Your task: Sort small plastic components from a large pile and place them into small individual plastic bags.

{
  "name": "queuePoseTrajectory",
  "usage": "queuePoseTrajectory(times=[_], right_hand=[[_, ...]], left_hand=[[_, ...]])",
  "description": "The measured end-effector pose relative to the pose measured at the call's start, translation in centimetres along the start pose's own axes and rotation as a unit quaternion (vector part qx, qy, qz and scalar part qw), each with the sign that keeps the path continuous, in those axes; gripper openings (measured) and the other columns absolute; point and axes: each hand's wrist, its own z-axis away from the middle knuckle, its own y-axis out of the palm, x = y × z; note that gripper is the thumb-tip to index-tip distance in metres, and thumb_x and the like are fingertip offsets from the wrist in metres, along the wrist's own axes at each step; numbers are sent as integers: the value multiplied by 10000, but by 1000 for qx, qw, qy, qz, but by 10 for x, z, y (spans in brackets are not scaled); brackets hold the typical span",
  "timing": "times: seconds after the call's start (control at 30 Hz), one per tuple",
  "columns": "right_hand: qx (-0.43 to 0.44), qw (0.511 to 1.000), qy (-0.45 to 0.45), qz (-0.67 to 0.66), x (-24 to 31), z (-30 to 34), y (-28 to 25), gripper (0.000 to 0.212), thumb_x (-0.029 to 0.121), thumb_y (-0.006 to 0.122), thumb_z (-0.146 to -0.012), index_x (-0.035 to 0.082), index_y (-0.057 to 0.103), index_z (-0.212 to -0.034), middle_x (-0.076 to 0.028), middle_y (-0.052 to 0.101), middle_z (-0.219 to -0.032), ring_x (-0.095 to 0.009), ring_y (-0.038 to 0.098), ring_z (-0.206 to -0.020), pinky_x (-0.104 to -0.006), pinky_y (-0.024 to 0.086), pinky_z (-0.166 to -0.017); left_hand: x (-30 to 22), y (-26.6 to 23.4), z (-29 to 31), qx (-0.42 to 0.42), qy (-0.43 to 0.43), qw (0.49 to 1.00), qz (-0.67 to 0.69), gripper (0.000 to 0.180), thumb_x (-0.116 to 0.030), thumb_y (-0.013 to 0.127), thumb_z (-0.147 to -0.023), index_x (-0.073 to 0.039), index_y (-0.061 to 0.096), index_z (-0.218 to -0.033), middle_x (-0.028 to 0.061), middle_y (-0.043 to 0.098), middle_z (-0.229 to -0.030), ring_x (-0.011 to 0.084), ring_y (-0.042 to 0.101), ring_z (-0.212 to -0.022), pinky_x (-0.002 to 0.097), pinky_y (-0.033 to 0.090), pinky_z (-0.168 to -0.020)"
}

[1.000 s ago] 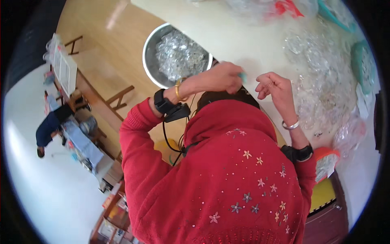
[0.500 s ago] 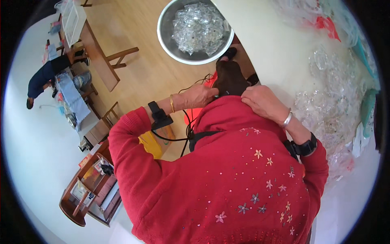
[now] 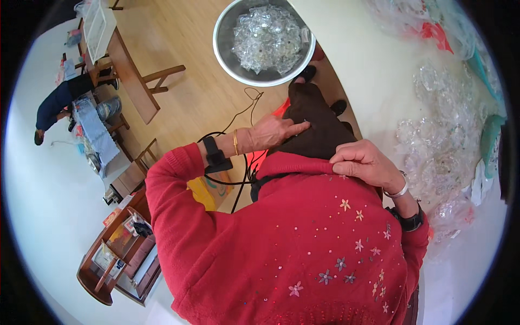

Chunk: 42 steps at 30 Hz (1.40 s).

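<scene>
Apparently soft, light and pliable, the red sweater point(image 3: 292, 233) covers the wearer's torso, best held by its folded hem point(image 3: 298, 163), which the right grip point(image 3: 364, 162) pinches; left grip point(image 3: 277, 132) points 1 finger at brown trousers point(image 3: 325, 123), any hold unclear.

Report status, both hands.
Left hand at dark trousers, index finger extended. Right hand pinching red sweater hem. Black cables near left wrist.

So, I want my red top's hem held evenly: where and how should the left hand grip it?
Probably pinch the left stretch of the red hem, coming from the left: its thick band stands out against the dark brown cloth, close to the left hand, while the right hand pinches the right stretch.
</scene>
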Motion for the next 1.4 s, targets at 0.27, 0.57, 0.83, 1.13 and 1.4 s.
queuePoseTrajectory(times=[0.27, 0.57, 0.83, 1.13, 1.4], right_hand=[[9, 981, -179, 78, -15, -5, 14, 125, 95, 622, -822, -27, 628, -852, -83, 631, -823, -174, 590, -718, -277, 455, -661], [88, 996, -30, 14, -3, -20, 25, 127, 88, 607, -833, -27, 627, -883, -95, 648, -951, -173, 612, -847, -264, 459, -776], [141, 990, -27, 13, -2, -36, 34, 148, 86, 592, -846, -51, 609, -900, -98, 642, -962, -160, 599, -877, -261, 452, -796], [201, 979, 10, 23, 4, -49, 41, 133, 62, 579, -844, -54, 614, -901, -82, 628, -992, -130, 570, -904, -253, 443, -807], [224, 973, 34, 36, 11, -54, 51, 174, 97, 599, -848, -43, 625, -949, -62, 640, -962, -98, 569, -867, -237, 452, -785]], left_hand=[[-10, 11, 51, -85, -12, 992, 96, 498, -76, 577, -711, -90, 493, -1201, 92, 552, -727, 282, 587, -676, 401, 457, -535], [-10, -6, 24, -1, -6, 999, 40, 302, -78, 567, -699, -42, 600, -997, 121, 602, -749, 298, 615, -665, 400, 479, -549], [-23, 17, 2, -23, -167, 979, 111, 114, -72, 561, -690, 21, 627, -691, 211, 596, -614, 353, 622, -605, 426, 486, -508], [44, 160, -15, -162, -70, 910, 375, 121, -84, 551, -719, 21, 611, -710, 203, 608, -694, 332, 616, -674, 431, 491, -565], [28, 121, 2, 91, -43, 993, -55, 153, -76, 460, -825, 15, 522, -718, 195, 523, -759, 354, 494, -716, 454, 455, -727]])
